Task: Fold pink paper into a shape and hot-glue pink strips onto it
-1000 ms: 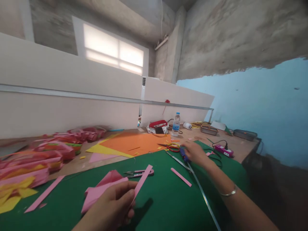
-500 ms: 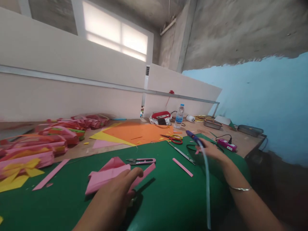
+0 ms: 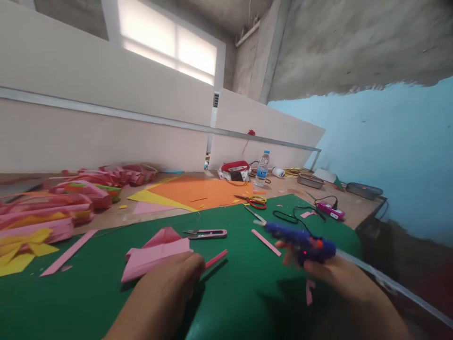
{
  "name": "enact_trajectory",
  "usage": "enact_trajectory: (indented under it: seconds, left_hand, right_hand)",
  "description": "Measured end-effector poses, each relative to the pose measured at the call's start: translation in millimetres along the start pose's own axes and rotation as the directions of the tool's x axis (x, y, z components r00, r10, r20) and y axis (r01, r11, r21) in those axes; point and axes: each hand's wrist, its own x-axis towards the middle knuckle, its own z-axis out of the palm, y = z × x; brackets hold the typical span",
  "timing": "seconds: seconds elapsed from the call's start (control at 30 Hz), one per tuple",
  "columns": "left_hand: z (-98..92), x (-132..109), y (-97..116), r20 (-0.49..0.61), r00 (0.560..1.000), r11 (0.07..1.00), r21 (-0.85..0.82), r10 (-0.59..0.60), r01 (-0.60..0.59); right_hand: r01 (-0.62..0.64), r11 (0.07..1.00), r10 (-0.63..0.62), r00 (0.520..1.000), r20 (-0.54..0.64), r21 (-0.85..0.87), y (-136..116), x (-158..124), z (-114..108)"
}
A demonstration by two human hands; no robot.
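Observation:
A blue hot glue gun (image 3: 300,240) is gripped in my right hand (image 3: 325,271), its nozzle pointing left over the green mat and a long glue stick (image 3: 392,285) trailing from its back. A scrap of pink paper (image 3: 309,292) dangles below that hand. My left hand (image 3: 177,276) is closed around a pink paper strip (image 3: 216,259), whose end sticks out to the right. Just beyond its knuckles lies a folded pink paper piece (image 3: 157,252); whether the strip joins it is hidden. Thread snips (image 3: 207,233) rest behind, and another pink strip (image 3: 266,242) lies between my hands.
A craft knife (image 3: 255,215) and red-and-yellow scissors (image 3: 253,201) lie beyond the green mat's (image 3: 233,302) middle. Orange sheets (image 3: 198,191), a water bottle (image 3: 262,169) and a purple power strip (image 3: 330,211) stand farther back. Pink paper bags (image 3: 81,198) crowd the left.
My right hand has brought the glue gun nearer and turned it so its nozzle points left. My left fingers have closed on the strip, which has tilted lower.

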Motion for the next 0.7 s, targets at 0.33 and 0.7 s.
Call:
enact_trajectory:
  seconds: [0.33, 0.7]
  left_hand:
    - [-1.1, 0.5, 0.1, 0.045, 0.997, 0.998, 0.01, 0.058, -0.059]
    - [4.6, 1.8, -2.1, 0.033, 0.996, 0.996, -0.026, 0.081, -0.08]
  right_hand:
    - [-0.052, 0.984, 0.058, 0.998, 0.03, -0.169, -10.7, -3.4, 36.5]
    - [0.045, 0.929, 0.001, 0.992, 0.124, -0.367, -19.3, 15.2, 58.0]
